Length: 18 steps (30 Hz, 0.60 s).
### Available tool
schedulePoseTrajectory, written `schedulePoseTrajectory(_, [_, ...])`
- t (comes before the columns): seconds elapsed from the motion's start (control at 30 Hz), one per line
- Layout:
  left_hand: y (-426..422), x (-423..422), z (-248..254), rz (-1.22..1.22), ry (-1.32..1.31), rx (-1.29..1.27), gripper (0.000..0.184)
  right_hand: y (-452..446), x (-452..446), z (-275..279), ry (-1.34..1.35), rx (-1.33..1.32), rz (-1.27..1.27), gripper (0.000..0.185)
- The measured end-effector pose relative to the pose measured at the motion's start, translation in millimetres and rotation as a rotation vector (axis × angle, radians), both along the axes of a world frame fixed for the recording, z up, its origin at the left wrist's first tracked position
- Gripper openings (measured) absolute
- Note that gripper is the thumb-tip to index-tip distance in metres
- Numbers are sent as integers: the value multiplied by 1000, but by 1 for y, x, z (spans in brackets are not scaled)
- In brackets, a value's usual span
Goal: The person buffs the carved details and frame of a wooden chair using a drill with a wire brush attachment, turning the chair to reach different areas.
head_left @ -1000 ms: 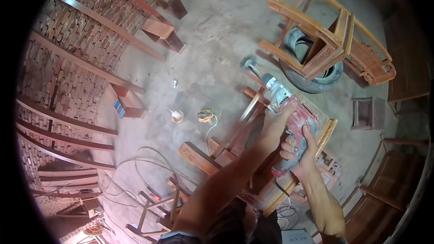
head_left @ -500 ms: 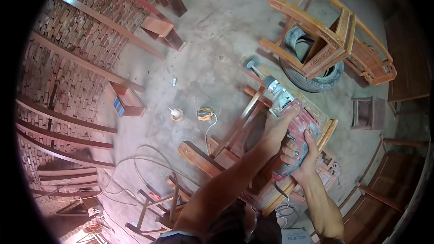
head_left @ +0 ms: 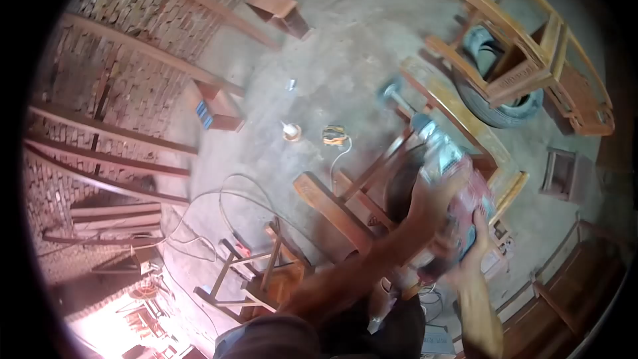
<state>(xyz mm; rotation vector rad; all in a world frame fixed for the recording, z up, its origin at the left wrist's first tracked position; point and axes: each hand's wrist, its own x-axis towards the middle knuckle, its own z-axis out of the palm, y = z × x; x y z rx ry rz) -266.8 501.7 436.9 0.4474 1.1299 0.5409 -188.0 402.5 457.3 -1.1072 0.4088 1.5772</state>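
Note:
Both of my hands hold a red power drill [head_left: 473, 189], which is smeared by motion. My left hand [head_left: 432, 193] is wrapped around its front part, behind the metal chuck. My right hand [head_left: 474, 247] grips the rear handle. From the chuck a metal shaft runs to a round grey head [head_left: 389, 92], pointing up and left in the head view. Under the drill lies a brown wooden chair [head_left: 488, 136] with its long panel facing up. The round head sits beside the panel's far end, seemingly apart from it; the blur hides the exact gap.
Another wooden chair [head_left: 518, 80] lies over a tyre [head_left: 495, 116] at the upper right. A yellow-black tool [head_left: 333, 136] and a white-tipped bottle [head_left: 290, 131] stand on the floor. Cables [head_left: 232, 193] loop near a small wooden frame [head_left: 266, 272]. Curved beams [head_left: 133, 129] lean by the brick wall.
The view has shifted, so the floor objects sit farther right. The drill's round head has moved off the chair's panel end to beside it. Both hands still hold the drill.

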Motion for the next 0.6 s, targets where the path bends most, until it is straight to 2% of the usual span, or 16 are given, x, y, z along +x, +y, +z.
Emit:
schedulePoseTrajectory(0.03, [-11,-17,8,-23,12,31,36,1,-15,16,-100,-163,34,55])
schedulePoseTrajectory(0.13, [-55,-67,11,-78,296,-55,37,-45,-41,15,115,-240,156,59])
schedulePoseTrajectory(0.23, [-78,-109,43,101,82,53,36,-81,-70,-8,424,46,282,59])
schedulePoseTrajectory(0.33, [-105,-134,36,243,147,32,35,-93,-97,-10,406,72,347,59])
schedulePoseTrajectory(0.4, [-112,-147,36,254,1,18,37,-95,-108,-2,349,3,370,58])
schedulePoseTrajectory(0.47, [-113,-155,40,231,-27,-57,39,-96,-114,-1,311,-15,376,58])
schedulePoseTrajectory(0.53, [-117,-160,42,187,63,-200,41,-98,-117,-10,295,9,375,58])
schedulePoseTrajectory(0.6, [-117,-161,37,177,143,-189,43,-99,-121,-16,298,38,360,57])
